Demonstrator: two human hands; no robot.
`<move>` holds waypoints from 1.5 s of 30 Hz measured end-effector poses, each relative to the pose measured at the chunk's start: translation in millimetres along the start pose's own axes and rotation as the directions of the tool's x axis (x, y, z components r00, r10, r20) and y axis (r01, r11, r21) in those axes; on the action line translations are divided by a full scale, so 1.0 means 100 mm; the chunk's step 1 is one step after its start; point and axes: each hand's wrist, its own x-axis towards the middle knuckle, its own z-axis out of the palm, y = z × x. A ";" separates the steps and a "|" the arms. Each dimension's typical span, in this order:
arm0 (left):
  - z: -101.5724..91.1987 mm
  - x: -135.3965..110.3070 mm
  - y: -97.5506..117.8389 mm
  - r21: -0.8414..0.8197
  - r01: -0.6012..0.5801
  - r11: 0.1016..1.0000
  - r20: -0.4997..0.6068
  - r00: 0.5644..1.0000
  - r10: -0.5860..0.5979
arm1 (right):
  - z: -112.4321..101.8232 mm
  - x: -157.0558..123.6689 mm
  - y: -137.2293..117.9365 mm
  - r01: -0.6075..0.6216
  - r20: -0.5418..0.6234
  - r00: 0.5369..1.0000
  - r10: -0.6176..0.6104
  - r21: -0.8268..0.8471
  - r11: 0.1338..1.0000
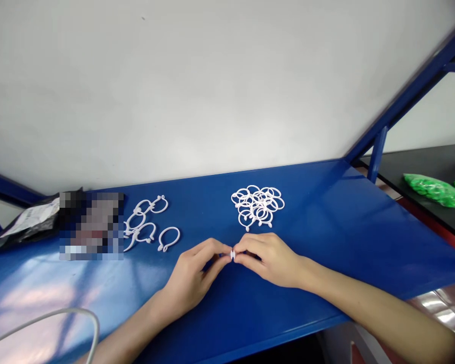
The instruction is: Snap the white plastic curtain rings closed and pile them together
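Note:
My left hand (195,275) and my right hand (267,258) meet over the blue table (326,227), fingertips pinched together on one small white plastic ring (232,255); most of it is hidden by the fingers. Just beyond the hands lies a heap of several white plastic rings (258,205). To the left, several more white rings (149,222) lie spread out singly, the nearest about a hand's width from my left hand.
A black plastic bag (26,222) and a blurred-out patch lie at the table's left end. A grey cable (60,316) curves over the near left corner. Blue frame struts (402,91) rise at the right; a bag of green parts (436,189) sits on a dark surface beyond.

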 end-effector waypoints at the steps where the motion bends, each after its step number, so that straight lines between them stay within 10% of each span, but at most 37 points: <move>1: 0.01 -0.01 0.00 0.010 -0.022 1.000 0.007 1.000 0.022 | 0.00 0.00 -0.01 0.009 0.019 1.000 -0.009 -0.030 1.000; 20: -0.01 -0.01 0.10 0.401 -0.292 0.868 0.038 0.952 0.303 | -0.01 -0.01 -0.07 0.175 -0.020 0.983 -0.185 -0.236 0.956; 26: -0.42 0.07 -0.28 0.806 0.164 0.568 -0.119 0.986 -0.115 | -0.29 0.11 0.29 -0.064 -0.288 0.955 -0.069 -0.430 0.900; 29: -0.52 0.02 -0.45 0.861 0.179 0.476 -0.030 0.952 -0.305 | -0.36 0.08 0.45 -0.167 -0.291 0.956 0.031 -0.454 0.875; 39: -0.27 0.03 -0.45 0.618 -0.047 0.785 0.216 0.970 -0.112 | -0.32 0.05 0.43 -0.247 -0.187 0.966 0.180 -0.445 0.861; 45: -0.23 -0.01 -0.40 0.575 -0.082 0.814 0.258 0.962 -0.085 | -0.26 0.07 0.59 -0.343 -0.025 0.921 0.390 -0.527 0.777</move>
